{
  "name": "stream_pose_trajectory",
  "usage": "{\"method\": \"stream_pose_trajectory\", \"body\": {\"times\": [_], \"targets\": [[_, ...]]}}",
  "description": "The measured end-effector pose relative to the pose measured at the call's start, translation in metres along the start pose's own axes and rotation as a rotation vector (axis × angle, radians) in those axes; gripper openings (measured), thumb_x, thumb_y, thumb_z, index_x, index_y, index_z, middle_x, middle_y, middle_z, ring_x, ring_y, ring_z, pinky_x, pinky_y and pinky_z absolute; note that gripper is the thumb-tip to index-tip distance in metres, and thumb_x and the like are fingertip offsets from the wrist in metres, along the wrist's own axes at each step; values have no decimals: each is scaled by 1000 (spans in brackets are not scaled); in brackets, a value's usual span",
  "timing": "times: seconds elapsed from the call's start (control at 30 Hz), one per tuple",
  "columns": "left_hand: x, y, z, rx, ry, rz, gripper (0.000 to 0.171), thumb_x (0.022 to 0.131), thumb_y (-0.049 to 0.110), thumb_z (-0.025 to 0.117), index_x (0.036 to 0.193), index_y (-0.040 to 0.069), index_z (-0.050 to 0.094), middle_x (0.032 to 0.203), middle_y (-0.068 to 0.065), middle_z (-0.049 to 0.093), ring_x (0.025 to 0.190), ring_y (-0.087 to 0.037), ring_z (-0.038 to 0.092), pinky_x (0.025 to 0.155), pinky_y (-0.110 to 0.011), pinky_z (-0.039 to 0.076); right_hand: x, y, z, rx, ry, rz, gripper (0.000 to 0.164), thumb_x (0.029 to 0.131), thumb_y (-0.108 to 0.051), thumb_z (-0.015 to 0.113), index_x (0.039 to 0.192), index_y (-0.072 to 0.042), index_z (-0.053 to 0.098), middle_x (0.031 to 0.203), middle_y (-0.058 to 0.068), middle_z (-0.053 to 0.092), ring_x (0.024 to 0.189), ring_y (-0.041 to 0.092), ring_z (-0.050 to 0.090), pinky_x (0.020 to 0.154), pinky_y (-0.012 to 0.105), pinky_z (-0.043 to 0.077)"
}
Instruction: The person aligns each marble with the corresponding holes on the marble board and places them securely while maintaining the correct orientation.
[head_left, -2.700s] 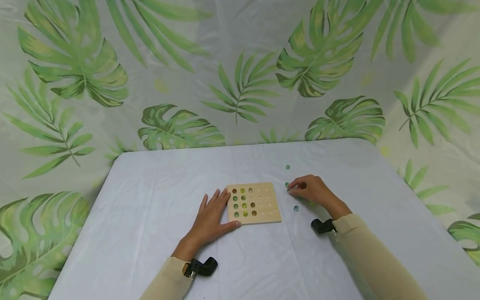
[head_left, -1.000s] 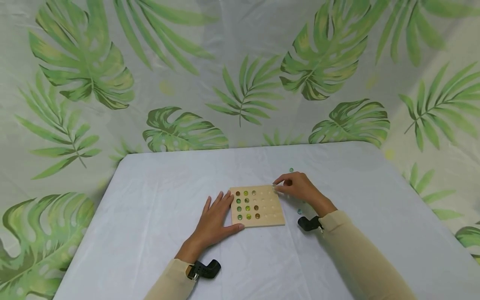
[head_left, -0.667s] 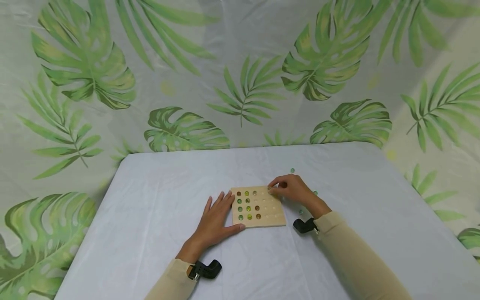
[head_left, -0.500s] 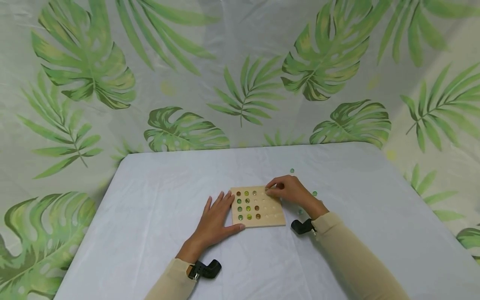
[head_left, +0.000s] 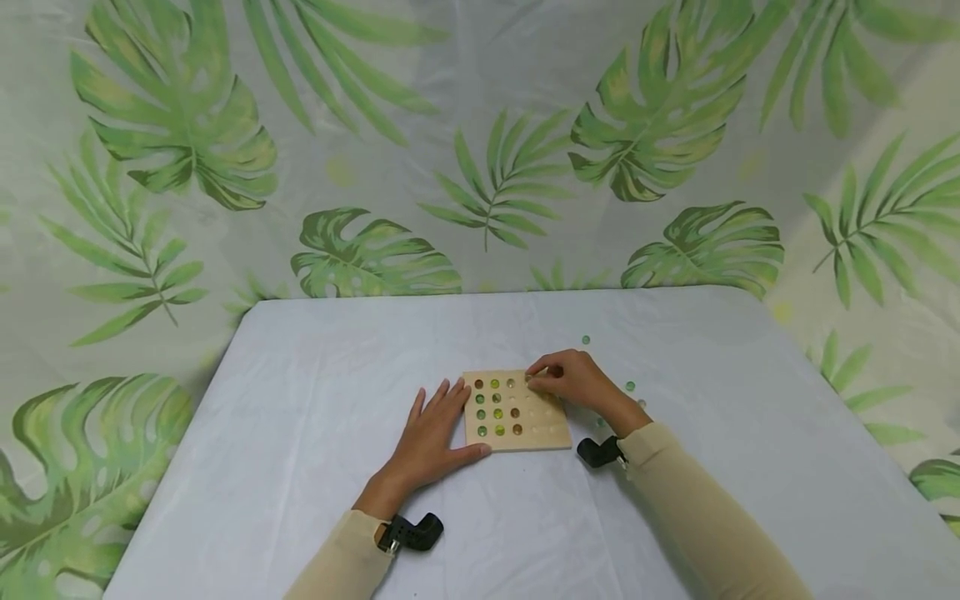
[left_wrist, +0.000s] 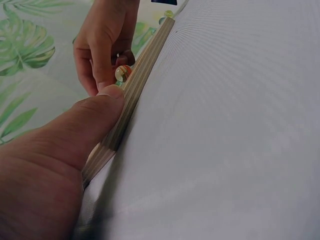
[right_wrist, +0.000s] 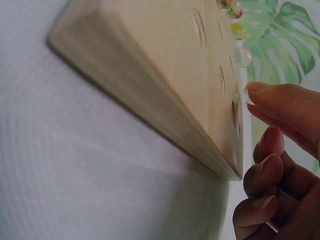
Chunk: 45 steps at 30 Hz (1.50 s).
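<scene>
A square wooden board [head_left: 553, 435] with rows of round hollows lies on the table. Glass marbles, green, yellow and brown, fill its left columns; one yellow marble [head_left: 499, 430] sits in the front row. My left hand [head_left: 427, 437] rests against the board's left side, fingers spread and straight, with the thumb at its front corner. Thumb and index finger of my right hand [head_left: 577, 379] pinch a clear marble [right_wrist: 248, 94] over the back row, just right of a clear marble [right_wrist: 243, 57] seated there. The fingertips partly cover the pinched marble. Bare hollows show on the board's right part.
Loose marbles lie on the white cloth right of the board: a green marble [head_left: 586, 339] farthest back, another green marble [head_left: 630, 386] by the right wrist, and paler ones beside the forearm. A leaf-patterned curtain [head_left: 517, 242] hangs behind the table.
My right hand has picked up a marble right of the board, carried it left over the board's back edge, and edged farther left along the back row. My left hand keeps its place.
</scene>
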<state>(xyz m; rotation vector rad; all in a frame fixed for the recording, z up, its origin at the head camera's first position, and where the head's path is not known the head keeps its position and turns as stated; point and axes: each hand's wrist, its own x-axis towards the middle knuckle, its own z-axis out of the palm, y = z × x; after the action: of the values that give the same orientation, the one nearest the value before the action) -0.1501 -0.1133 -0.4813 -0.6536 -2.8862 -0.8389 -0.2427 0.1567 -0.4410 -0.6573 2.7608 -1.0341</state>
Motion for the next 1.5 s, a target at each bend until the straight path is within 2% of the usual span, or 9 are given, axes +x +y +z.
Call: {"method": "stream_pose_trajectory", "body": {"times": [0.13,0.7,1.5], "targets": [[1,0,0,3,6,4,95,83,63,63,152,9,29,158,-5,26,147,-25,16,118,-47,0,0,0,1,0,-3,9,18,87,-27,73,102,-17,76,72,-3,61,60,15,47,55,28,42],[0,1,-1,3,9,8,94,83,62,64,151,8,30,157,-7,27,146,-27,17,118,-49,2,-2,-2,4,-3,-13,35,20,87,-28,73,104,-18,75,61,1,54,53,14,43,50,27,38],[0,4,-1,3,0,-2,94,82,61,65,152,8,30,157,-6,27,147,-26,16,118,-49,2,-5,-8,3,-6,-10,43,21,87,-25,73,107,-17,75,68,-1,59,60,15,49,55,29,42]]}}
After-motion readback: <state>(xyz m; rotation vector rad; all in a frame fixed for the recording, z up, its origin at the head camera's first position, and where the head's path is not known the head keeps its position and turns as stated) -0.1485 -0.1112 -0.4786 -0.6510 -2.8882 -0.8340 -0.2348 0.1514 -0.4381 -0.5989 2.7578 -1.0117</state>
